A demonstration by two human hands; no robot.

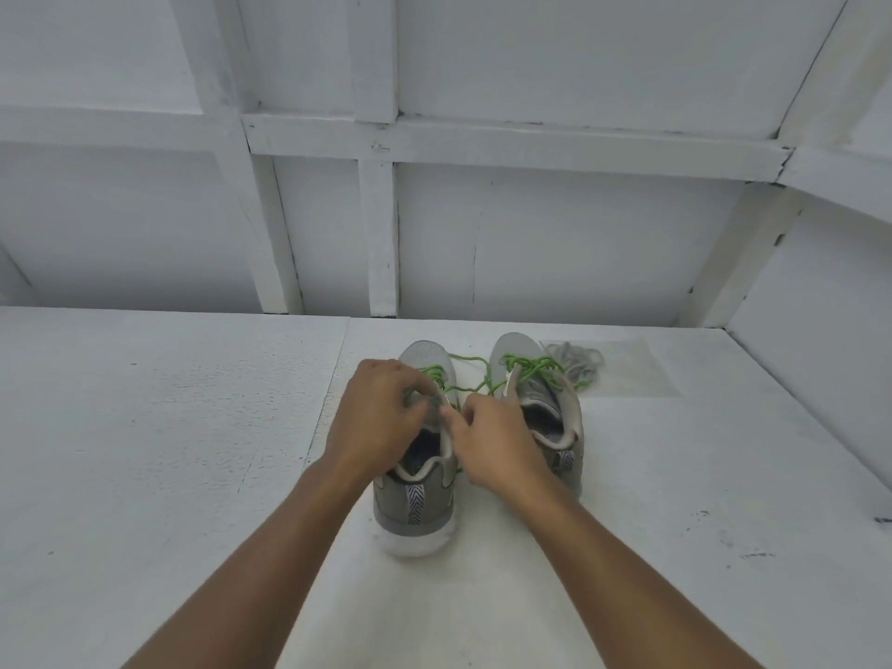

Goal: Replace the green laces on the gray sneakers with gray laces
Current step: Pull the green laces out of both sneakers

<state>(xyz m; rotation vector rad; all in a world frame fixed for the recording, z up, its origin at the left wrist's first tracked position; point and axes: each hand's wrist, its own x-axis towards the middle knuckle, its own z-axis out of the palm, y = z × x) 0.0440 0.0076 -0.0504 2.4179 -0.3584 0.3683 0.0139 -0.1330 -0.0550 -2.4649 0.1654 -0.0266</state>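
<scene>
Green laces (526, 366) thread both shoes on the counter (169, 451). Over the left sneaker (415, 504), the left hand (376, 417) curls at the tongue, pinching a lace. At that sneaker's right edge the right hand (497, 446) seems to pinch it too. Loosening each crossing before pulling would be wise. Right of the left sneaker stands the right sneaker (519, 347), and further right lie the bundled gray laces (574, 362).

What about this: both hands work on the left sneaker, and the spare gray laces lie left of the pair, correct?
No. The head view shows the gray laces right of the pair, beside the right sneaker; the rest holds.
</scene>
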